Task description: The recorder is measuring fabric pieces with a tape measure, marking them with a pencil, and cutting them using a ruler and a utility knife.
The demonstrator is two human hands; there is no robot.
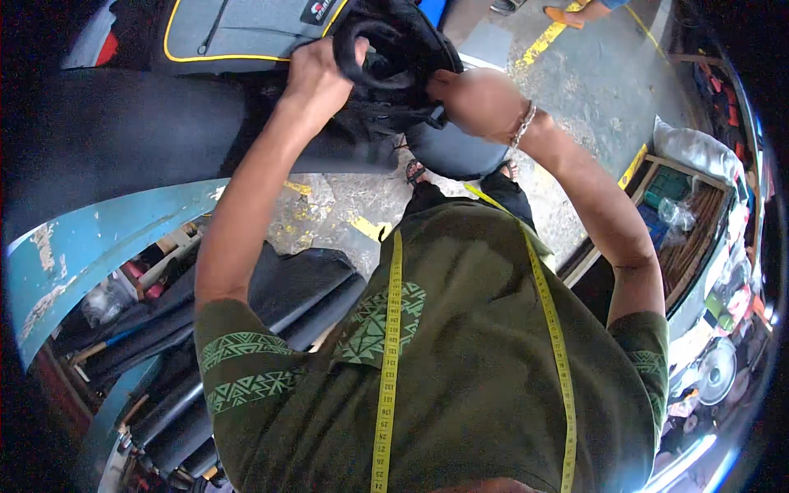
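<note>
A black fabric bag (386,115), bunched up with its dark opening toward me, sits at the table's right end. My left hand (320,80) is closed round a thick rolled edge of it on the left side. On the opposite side my right hand (485,103), smeared in the picture and wearing a chain bracelet, pinches the bag's edge; its fingertips are partly hidden in the cloth. Beyond my left hand lies a grey panel (255,29) with yellow trim and a zipper. A yellow measuring tape (390,353) hangs round my neck.
The dark-topped table (131,123) has a chipped blue edge. Below the bag stands a round black stool seat (456,152). Dark rolled sheets (197,411) lie under the table. At the right is a wooden bin (690,214) of materials. Another person's foot (565,16) shows at the top.
</note>
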